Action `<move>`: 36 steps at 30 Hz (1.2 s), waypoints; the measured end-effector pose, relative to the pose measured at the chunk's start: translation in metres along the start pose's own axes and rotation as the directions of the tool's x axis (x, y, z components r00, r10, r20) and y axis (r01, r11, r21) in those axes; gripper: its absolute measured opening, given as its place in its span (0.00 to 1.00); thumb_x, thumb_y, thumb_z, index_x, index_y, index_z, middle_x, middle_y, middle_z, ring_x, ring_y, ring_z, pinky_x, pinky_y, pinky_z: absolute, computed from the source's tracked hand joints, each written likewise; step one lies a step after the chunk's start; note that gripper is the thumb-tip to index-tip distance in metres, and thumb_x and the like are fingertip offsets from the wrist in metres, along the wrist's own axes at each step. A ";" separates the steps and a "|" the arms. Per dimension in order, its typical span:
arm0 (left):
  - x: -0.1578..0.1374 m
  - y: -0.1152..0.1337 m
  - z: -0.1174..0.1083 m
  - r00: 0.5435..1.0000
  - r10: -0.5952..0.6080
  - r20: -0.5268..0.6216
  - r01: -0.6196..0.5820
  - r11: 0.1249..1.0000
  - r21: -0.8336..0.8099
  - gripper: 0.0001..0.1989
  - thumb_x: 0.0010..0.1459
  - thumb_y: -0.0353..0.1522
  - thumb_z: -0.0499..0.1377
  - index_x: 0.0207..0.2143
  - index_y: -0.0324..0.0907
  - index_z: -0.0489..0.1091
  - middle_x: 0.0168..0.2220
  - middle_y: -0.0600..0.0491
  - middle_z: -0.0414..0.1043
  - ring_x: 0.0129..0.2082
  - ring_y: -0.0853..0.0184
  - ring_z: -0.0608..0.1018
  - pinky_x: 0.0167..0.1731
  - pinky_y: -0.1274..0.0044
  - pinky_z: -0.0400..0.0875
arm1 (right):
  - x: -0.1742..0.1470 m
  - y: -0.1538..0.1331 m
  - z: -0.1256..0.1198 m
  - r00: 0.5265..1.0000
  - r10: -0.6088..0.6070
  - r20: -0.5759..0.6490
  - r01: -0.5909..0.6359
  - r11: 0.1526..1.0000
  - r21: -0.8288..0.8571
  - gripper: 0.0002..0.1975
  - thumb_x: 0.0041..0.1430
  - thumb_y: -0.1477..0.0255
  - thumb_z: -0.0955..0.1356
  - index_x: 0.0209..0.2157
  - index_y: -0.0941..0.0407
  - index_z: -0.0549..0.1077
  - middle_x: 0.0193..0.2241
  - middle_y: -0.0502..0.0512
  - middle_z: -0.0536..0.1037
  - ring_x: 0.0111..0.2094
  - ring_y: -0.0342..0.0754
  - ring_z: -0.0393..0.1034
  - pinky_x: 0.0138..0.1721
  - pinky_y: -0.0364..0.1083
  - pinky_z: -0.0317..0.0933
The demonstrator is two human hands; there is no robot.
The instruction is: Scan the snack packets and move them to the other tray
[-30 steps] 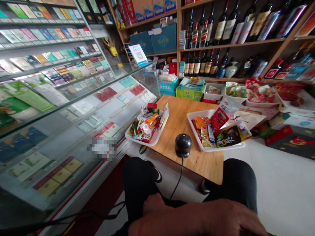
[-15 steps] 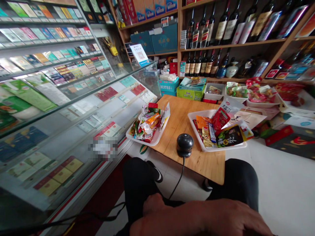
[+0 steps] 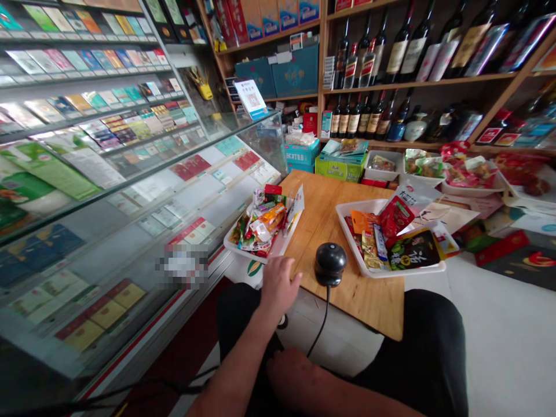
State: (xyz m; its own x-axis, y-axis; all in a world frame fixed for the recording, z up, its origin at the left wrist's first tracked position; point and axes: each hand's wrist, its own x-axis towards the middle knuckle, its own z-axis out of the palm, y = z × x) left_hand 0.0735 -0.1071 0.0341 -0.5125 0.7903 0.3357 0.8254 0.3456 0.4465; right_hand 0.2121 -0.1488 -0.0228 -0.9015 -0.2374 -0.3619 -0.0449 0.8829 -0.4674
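Observation:
My left hand (image 3: 280,282) is stretched forward over the near left corner of the small wooden table (image 3: 319,217), fingers slightly apart and holding nothing. It hovers just short of the white tray (image 3: 243,251) piled with several snack packets (image 3: 263,223). To its right stands a black round device (image 3: 330,263) whose cable (image 3: 320,327) hangs off the table edge. My right hand (image 3: 295,376) rests curled on my lap between my dark-trousered knees. A second white tray (image 3: 391,271) of snack packets sits on the table's right side.
A long glass display case (image 3: 130,197) with packs runs close along the left. Wooden shelves with wine bottles (image 3: 391,58) and boxes stand behind the table. More trays of snacks (image 3: 460,168) and a green box (image 3: 341,168) lie beyond it; white floor (image 3: 499,324) at right.
My hands were clasped together in my lap. The left hand has come out from under the right and reached forward to the table's near edge by the left tray. The view shifted slightly.

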 end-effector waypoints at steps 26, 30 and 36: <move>0.014 -0.050 -0.007 0.995 -0.093 -0.028 0.096 0.990 0.102 0.13 0.67 0.34 0.54 0.49 0.42 0.73 0.48 0.45 0.76 0.50 0.57 0.76 0.53 0.66 0.68 | -0.007 0.040 -0.045 0.964 0.247 0.099 -0.259 0.957 0.128 0.16 0.59 0.74 0.68 0.46 0.63 0.80 0.41 0.73 0.82 0.42 0.68 0.80 0.41 0.58 0.75; 0.063 -0.055 0.013 0.984 -0.171 -0.058 0.176 0.979 0.105 0.14 0.65 0.32 0.54 0.51 0.40 0.71 0.52 0.43 0.75 0.54 0.58 0.75 0.54 0.69 0.67 | -0.012 0.034 -0.056 0.961 0.258 0.103 -0.273 0.945 0.182 0.16 0.60 0.72 0.68 0.47 0.62 0.80 0.42 0.72 0.82 0.43 0.67 0.80 0.40 0.56 0.75; 0.102 -0.059 0.027 0.955 -0.295 0.041 0.280 0.936 0.213 0.12 0.65 0.33 0.54 0.44 0.37 0.74 0.43 0.40 0.79 0.45 0.56 0.79 0.45 0.70 0.69 | -0.026 0.035 -0.059 0.950 0.308 0.057 -0.312 0.913 0.264 0.14 0.57 0.73 0.69 0.44 0.60 0.81 0.39 0.67 0.83 0.41 0.60 0.81 0.37 0.47 0.73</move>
State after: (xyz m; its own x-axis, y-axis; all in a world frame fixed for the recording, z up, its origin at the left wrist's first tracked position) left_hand -0.0208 -0.0329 0.0193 -0.7233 0.6729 0.1550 0.6793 0.6530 0.3349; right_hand 0.2087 -0.0873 0.0180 -0.8454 0.0237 -0.5336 0.3538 0.7732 -0.5263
